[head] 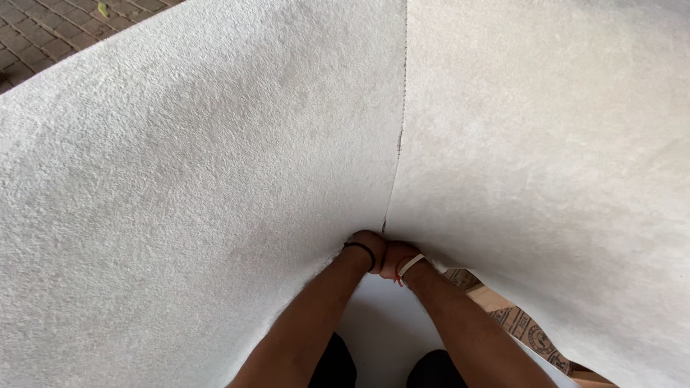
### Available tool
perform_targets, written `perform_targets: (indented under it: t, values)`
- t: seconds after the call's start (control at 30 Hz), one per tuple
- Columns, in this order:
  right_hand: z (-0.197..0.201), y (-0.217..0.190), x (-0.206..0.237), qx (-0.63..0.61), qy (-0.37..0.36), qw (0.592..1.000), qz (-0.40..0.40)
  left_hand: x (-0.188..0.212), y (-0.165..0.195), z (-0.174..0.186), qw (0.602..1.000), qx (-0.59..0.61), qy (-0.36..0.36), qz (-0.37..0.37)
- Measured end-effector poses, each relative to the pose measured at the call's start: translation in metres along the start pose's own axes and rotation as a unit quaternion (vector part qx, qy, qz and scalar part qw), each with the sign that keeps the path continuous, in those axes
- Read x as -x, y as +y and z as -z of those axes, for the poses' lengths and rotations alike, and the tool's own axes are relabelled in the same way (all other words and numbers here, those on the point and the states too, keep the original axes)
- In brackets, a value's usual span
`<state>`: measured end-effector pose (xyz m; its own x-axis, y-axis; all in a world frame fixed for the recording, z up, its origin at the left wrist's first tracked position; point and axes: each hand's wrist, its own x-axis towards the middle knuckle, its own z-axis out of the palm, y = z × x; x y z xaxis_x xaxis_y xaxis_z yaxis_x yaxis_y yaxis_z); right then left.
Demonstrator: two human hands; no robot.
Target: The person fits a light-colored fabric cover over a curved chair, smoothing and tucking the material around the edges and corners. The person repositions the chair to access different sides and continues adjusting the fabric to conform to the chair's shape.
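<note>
Brick paving (pixel 36 29) shows at the far left behind a big white felt-like fabric sheet (pixel 194 179) filling my view, split by a tear (pixel 397 129) running down to my hands. My left hand (pixel 366 248) and right hand (pixel 399 259) meet at its near end, fingers hidden in the cloth, so I cannot tell their grip. The split appears to span most of the visible sheet, with only the short stretch at my wrists unparted.

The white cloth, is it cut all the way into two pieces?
No. The white cloth is split only partway: the tear runs up from the left hand and right hand, which grip it.

Two hands (pixel 366 248) (pixel 399 257), one white felt sheet (pixel 215 179), two wristbands (pixel 361 250) (pixel 410 266).
</note>
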<state>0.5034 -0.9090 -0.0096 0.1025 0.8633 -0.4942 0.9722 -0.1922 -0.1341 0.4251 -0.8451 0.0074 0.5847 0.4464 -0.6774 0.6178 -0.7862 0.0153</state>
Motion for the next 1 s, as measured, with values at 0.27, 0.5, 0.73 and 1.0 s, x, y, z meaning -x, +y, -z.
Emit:
perform_targets:
  t: [0.27,0.5,0.73,1.0]
  values:
    - [0.000,0.016,-0.032,-0.004,-0.012,1.000,-0.001,-0.028,-0.010,0.000,1.000,0.015,0.005,0.008]
    - [0.021,0.016,-0.040,-0.017,-0.011,1.000,0.004,0.028,-0.003,0.014,0.996,0.061,0.058,-0.020]
    - [0.048,0.018,-0.069,-0.153,0.069,0.985,0.031,0.118,-0.004,0.056,0.781,-0.026,0.618,-0.091]
    - [0.024,0.013,-0.080,-0.644,0.141,0.737,0.147,0.033,-0.012,0.060,0.810,-0.208,0.546,0.049]
